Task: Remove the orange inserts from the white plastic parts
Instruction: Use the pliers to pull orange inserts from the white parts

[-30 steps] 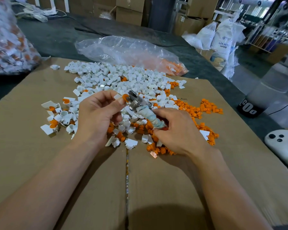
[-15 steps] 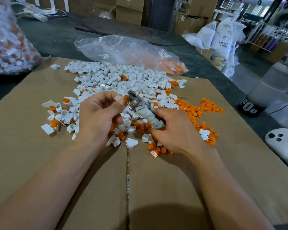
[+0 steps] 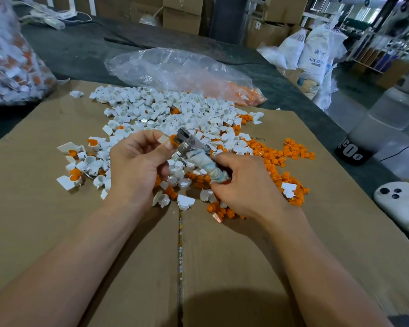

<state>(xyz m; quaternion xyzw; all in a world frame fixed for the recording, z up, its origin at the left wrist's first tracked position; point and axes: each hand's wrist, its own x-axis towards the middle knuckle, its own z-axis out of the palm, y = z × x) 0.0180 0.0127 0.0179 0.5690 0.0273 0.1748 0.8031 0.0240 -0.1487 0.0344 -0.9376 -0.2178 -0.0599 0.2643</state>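
- Left hand (image 3: pixel 137 166): raised above the pile, thumb and fingertips pinching a white part (image 3: pixel 164 139). Its insert (image 3: pixel 174 139), orange, shows on the side facing the tool.
- Right hand (image 3: pixel 243 185): curled round the cloth-wrapped handle of a tool (image 3: pixel 208 168). The tool's metal head points up and left and lies against the insert.
- Change: against the frames half a second and one second earlier, both hands, the part and the tool sit in almost the same places. The insert is still at the part, and the piles have not shifted.
- Pile (image 3: pixel 163 109): white parts heaped on the cardboard (image 3: pixel 57 232) beyond the hands. A few at the left edge still carry orange inserts.
- Loose inserts (image 3: pixel 269 156): scattered on the cardboard to the right of and below the right hand.
- Clear bag (image 3: pixel 175 69): on the bench (image 3: pixel 69 50) behind the pile, with orange pieces in its right end.
- Second bag (image 3: pixel 10 55): at the left edge, holding white and orange pieces.
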